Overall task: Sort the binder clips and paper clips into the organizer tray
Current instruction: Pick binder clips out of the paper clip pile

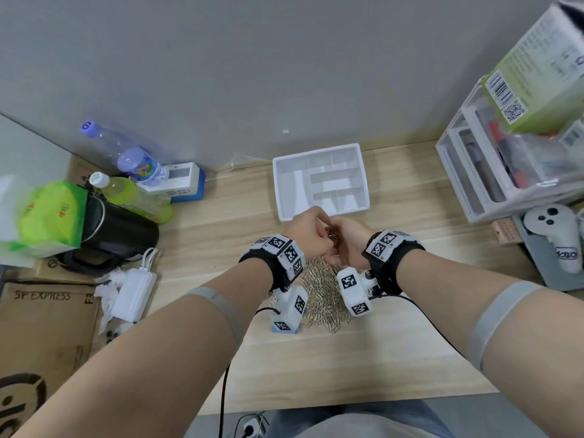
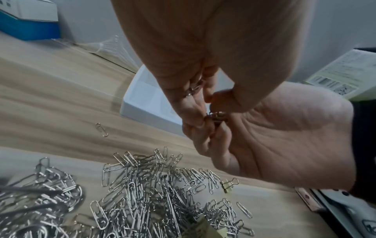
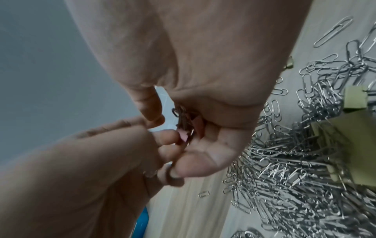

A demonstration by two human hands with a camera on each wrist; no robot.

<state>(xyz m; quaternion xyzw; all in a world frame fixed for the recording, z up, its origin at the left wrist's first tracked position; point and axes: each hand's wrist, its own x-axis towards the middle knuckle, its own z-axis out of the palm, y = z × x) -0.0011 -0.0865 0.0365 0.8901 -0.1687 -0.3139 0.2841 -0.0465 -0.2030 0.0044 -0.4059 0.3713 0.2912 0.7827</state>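
nothing is showing in the organizer tray yet: its compartments are looking bare, so by my reading the sorting is barely starting. it is sitting at the far middle of the desk, just beyond the hands. nearly all the paper clips are lying in a wide heap on the near side, below the wrists, with at least one gold binder clip at the heap's right edge. the left hand and right hand are meeting above the heap, the right one cupping a small cluster of clips, pink bits among them, while the left fingers are pinching at it. what kind these clips are is hard to make out, and the wrist cameras are hiding the heap's middle.
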